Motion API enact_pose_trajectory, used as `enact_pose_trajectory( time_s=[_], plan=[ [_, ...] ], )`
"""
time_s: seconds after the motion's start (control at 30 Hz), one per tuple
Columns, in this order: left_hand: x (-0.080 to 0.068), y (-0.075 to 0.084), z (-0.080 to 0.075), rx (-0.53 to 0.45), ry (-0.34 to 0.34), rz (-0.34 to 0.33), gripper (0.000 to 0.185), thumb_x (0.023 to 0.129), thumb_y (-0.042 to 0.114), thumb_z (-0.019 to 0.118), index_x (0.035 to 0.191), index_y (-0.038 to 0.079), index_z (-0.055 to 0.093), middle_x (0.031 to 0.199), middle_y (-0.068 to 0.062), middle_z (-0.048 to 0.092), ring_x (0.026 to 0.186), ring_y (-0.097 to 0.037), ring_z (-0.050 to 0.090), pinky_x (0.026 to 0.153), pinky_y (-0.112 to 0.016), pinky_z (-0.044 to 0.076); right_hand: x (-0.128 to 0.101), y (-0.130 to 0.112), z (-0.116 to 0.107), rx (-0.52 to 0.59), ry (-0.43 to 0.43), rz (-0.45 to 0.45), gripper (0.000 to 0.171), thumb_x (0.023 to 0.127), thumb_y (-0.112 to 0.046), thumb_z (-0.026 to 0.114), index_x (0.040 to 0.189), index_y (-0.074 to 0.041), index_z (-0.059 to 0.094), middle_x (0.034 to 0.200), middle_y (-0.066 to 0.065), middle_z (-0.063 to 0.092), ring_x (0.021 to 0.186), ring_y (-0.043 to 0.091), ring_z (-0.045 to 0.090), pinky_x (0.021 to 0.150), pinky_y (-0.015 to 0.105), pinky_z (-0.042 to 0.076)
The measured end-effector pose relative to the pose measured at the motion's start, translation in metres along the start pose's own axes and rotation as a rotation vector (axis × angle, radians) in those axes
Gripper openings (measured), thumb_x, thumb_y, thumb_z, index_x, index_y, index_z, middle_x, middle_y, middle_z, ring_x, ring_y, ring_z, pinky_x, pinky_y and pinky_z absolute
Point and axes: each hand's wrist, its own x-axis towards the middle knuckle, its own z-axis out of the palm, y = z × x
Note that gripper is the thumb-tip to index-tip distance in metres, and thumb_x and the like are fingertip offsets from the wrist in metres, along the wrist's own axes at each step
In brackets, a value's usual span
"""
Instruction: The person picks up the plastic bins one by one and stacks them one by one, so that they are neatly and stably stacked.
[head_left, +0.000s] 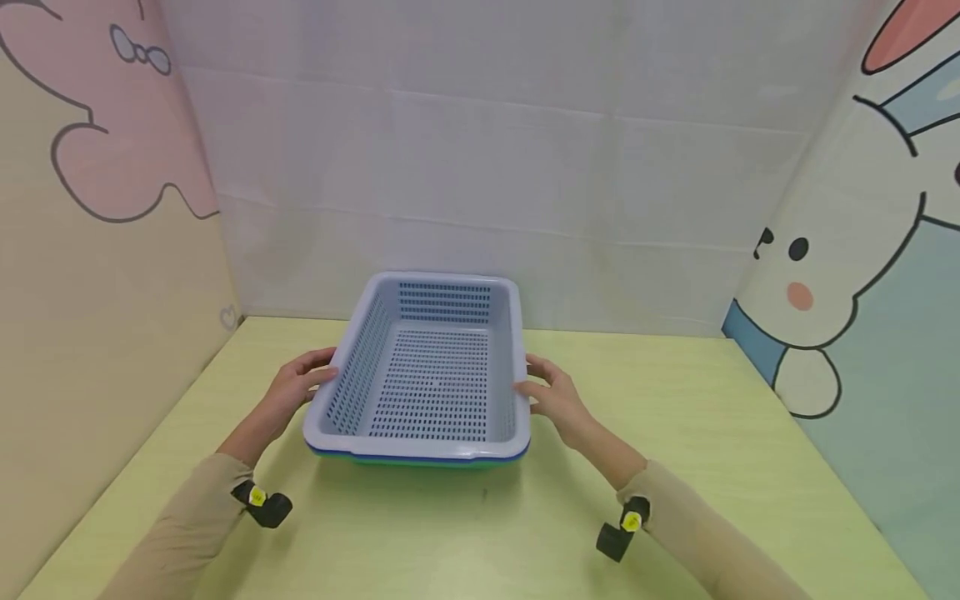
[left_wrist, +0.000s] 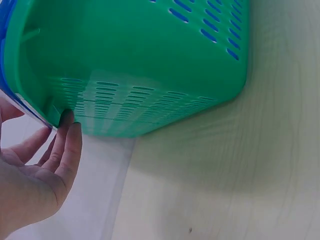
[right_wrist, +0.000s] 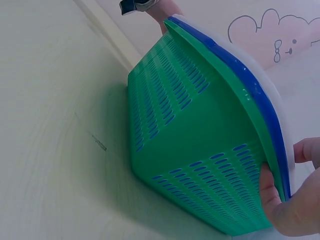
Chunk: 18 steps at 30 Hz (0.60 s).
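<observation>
A stack of nested plastic baskets stands mid-table toward the back wall. On top is a pale grey-white basket (head_left: 435, 375) with slotted walls and floor; nothing lies in it. Beneath it show a blue rim (right_wrist: 250, 80) and a green basket (left_wrist: 125, 60) outermost. My left hand (head_left: 294, 387) grips the stack's left rim, fingers curled under the edge and thumb at the top. On the opposite side my right hand (head_left: 557, 398) pinches the right rim, thumb above and fingers below, as the right wrist view shows.
The pale yellow-green table (head_left: 675, 417) extends around the stack. A white sheet wall (head_left: 487, 167) rises behind it. Side walls carry cartoon figures, with a rabbit (head_left: 817, 275) on the right. A black wrist camera (head_left: 262, 504) is strapped to each sleeve.
</observation>
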Motion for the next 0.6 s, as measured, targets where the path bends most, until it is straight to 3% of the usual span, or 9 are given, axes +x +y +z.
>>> enact_pose_trajectory(
  time_s=[0.33,0.6],
  plan=[
    [0.003,0.012,0.032,-0.04,0.005,0.016,0.055,0.094,0.027,0.049,0.139,0.002,0.032,0.14,-0.02,0.035,0.102,-0.014,0.053,0.092,-0.04,0.047,-0.008,0.004,-0.032,-0.043,-0.018,0.0,0.053,0.087,-0.009,0.053,0.137,-0.008,0.036,0.135,0.015,0.042,0.105,0.025,0.054,0.083,0.037,0.051],
    [0.006,0.017,0.062,-0.101,0.052,0.024,0.048,0.093,0.02,0.05,0.136,0.002,0.038,0.136,-0.018,0.04,0.113,-0.029,0.049,0.091,-0.041,0.047,-0.014,0.005,-0.059,-0.066,-0.026,0.002,0.055,0.087,-0.01,0.051,0.139,-0.007,0.034,0.137,0.016,0.04,0.106,0.025,0.055,0.086,0.038,0.049]
  ],
)
